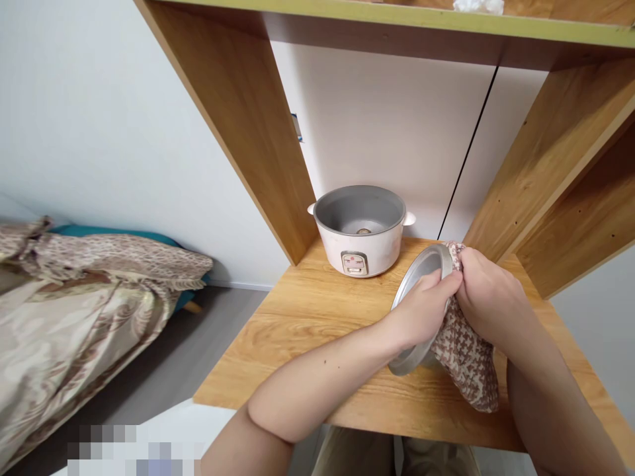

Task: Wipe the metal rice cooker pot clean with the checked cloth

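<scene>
My left hand grips the rim of a round metal lid, held tilted on edge above the wooden desk. My right hand is closed on a brown houndstooth cloth, pressed against the lid's far side near its top. The cloth hangs down below both hands. Behind them, a white rice cooker stands open on the desk with its grey inside showing.
Wooden shelf panels rise on both sides of the desk, with a shelf board overhead. A bed with a patterned beige cover lies at the left. Grey floor runs between the bed and the desk.
</scene>
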### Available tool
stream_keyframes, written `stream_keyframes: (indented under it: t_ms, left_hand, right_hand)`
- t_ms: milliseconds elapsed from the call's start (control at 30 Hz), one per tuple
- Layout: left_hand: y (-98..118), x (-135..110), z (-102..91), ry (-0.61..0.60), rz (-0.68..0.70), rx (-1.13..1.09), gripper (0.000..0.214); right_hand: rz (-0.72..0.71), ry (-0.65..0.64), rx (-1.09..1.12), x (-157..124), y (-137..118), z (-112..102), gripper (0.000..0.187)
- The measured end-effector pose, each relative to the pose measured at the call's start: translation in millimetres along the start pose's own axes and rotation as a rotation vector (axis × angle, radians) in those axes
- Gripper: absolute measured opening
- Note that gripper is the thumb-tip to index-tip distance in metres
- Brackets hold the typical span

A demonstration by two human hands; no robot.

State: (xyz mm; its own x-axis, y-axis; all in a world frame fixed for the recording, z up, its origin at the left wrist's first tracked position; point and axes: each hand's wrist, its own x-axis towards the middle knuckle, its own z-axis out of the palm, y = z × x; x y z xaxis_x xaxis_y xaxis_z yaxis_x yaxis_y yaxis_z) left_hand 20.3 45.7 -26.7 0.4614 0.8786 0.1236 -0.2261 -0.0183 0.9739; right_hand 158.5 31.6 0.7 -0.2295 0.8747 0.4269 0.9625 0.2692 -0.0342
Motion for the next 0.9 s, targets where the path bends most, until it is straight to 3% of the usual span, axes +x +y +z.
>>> stream_keyframes:
  t_ms: [400,567,767,900]
  left_hand:
    - [-1,0,-1.2,-0.005,-0.008,-0.05,0.041]
    - [-1,3,-3.3,0.002,-0.039,-0.039,0.041]
    - [0,1,-0.1,0.0,-0.015,-0.11,0.039]
    - [3,3,1.0,0.007,-0.037,-0.194,0.043]
  right_hand:
    - [0.015,0.063,-0.147,-14,-15,-5,0.011]
    - [-0.035,0.055,-0.088,-20,-18,-8,0.017]
    - [0.039,-0.008,-0.017,-2,-8,-6,0.008]
    - [0.101,-0.092,-0.09,-1,-18,-15,0.012]
